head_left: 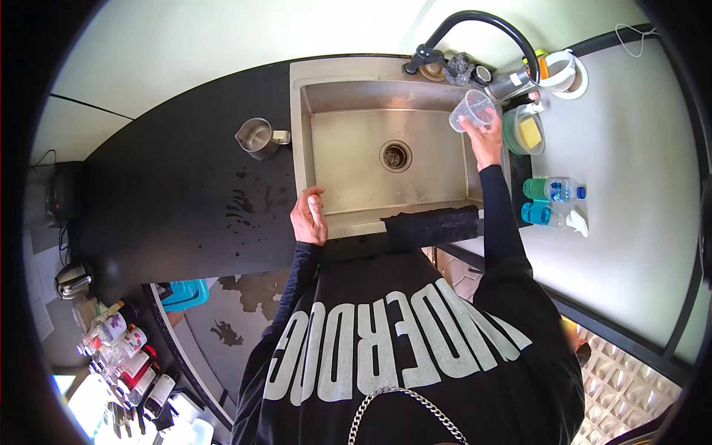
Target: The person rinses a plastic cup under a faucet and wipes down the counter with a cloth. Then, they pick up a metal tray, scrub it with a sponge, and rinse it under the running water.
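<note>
My right hand (483, 139) is closed round a clear plastic cup (467, 108), above the right rim of the metal sink (356, 170). My left hand (309, 216) is at the front left corner of the sink, with its fingers curled in and nothing visible inside them. A steel pitcher (256, 138) stands on the black counter (178, 193) left of the sink. Just right of the cup is a clear container with a yellow sponge (529, 133). The black faucet (475, 16) arches over the back right of the sink.
Two spray bottles (545, 214) and a clear bottle (565, 189) lie at the right. A black cloth (434, 226) hangs over the sink's front edge. Several bottles (126, 356) stand at the lower left, near a blue tray (185, 294). Water drops mark the counter left of the sink.
</note>
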Tool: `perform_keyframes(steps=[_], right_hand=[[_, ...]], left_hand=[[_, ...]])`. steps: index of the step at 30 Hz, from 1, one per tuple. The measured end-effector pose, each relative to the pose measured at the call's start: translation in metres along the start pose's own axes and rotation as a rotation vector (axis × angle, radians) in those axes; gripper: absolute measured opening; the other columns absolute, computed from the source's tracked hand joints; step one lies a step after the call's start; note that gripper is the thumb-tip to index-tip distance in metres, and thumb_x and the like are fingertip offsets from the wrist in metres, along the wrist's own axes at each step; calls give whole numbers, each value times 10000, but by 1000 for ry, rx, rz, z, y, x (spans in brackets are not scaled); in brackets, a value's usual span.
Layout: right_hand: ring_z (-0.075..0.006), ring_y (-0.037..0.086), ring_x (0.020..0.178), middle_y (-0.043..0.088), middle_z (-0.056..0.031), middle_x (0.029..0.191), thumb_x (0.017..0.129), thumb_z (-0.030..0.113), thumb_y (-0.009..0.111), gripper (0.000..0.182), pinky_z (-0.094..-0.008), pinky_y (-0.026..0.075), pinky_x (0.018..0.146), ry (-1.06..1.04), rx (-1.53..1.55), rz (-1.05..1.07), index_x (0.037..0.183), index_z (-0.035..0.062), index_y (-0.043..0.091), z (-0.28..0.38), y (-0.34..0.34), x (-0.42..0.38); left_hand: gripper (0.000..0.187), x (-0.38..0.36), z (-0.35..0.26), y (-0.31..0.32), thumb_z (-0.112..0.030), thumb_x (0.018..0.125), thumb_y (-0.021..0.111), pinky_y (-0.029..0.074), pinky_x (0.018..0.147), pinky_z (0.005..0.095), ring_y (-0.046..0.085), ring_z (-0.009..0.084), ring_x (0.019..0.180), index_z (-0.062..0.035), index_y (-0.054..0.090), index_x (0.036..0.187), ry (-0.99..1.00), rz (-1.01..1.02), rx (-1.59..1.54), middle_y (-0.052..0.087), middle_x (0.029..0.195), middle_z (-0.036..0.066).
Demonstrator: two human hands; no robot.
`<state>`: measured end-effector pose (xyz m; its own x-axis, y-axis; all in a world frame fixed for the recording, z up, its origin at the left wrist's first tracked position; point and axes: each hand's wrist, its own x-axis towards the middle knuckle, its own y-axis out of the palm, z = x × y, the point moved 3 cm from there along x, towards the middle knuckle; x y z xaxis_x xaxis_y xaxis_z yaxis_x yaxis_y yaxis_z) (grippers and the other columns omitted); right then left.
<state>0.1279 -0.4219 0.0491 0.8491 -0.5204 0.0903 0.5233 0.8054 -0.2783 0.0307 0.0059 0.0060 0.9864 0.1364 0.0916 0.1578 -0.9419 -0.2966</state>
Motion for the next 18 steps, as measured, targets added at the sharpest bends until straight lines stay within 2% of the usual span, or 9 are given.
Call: perform_keyframes(steps=[3, 4, 5, 8, 11, 12, 16, 18], right_hand=[[-285, 506, 1270, 489, -172, 1336, 735, 219, 899, 852, -396, 471, 1021, 111, 143, -66, 1375, -11, 386, 4, -7, -6], [-272, 501, 1262, 491, -163, 1337, 732, 207, 899, 846, -390, 488, 998, 12, -45, -130, 1375, -5, 391, 2, -12, 0], [-272, 501, 1262, 491, -163, 1337, 732, 207, 899, 846, -390, 488, 998, 13, -48, -129, 1375, -5, 391, 0, -14, 1], [-277, 502, 1246, 489, -164, 1346, 731, 194, 897, 864, -378, 492, 994, -103, -105, 58, 1405, 19, 385, 26, -4, -2], [-261, 508, 1240, 486, -162, 1355, 730, 198, 897, 882, -382, 487, 995, -51, 8, -26, 1419, 22, 376, 6, -9, 9], [-246, 512, 1243, 494, -152, 1355, 729, 207, 898, 885, -392, 481, 995, -61, 19, -75, 1422, 31, 377, 22, -7, 2], [-241, 524, 1243, 514, -131, 1349, 729, 207, 895, 858, -401, 487, 976, -100, -115, 40, 1409, 56, 395, 40, 0, -5], [-238, 525, 1242, 516, -125, 1355, 729, 208, 895, 856, -408, 482, 983, -100, -82, 16, 1410, 62, 396, 38, 3, -6]], left_hand=[[590, 1, 2, 0, -503, 1058, 356, 415, 599, 273, 506, 133, 617, 3, 651, 991, -13, -1, 20, 502, 659, 35], [589, 1, 1, 0, -500, 1059, 352, 419, 601, 276, 509, 136, 617, 3, 650, 990, 4, -7, 33, 504, 660, 36], [588, 1, 0, 0, -497, 1060, 349, 423, 603, 278, 512, 138, 617, 4, 650, 989, 21, -13, 47, 505, 661, 38], [579, 0, -2, -1, -483, 1063, 349, 428, 607, 281, 515, 141, 619, 5, 652, 994, 7, -4, 44, 507, 664, 39], [581, 1, -2, -1, -488, 1062, 352, 431, 611, 283, 518, 144, 622, 5, 654, 997, 1, 2, 32, 508, 666, 41], [586, 0, -1, -1, -494, 1060, 353, 432, 613, 285, 519, 145, 624, 5, 654, 998, -9, 4, 30, 509, 667, 42], [591, 0, -1, -1, -502, 1058, 353, 430, 612, 283, 516, 141, 623, 4, 654, 999, -4, -13, 36, 507, 665, 42], [593, 0, -3, -1, -505, 1058, 352, 423, 605, 279, 511, 136, 622, 3, 653, 1002, 8, -15, 48, 507, 666, 41]])
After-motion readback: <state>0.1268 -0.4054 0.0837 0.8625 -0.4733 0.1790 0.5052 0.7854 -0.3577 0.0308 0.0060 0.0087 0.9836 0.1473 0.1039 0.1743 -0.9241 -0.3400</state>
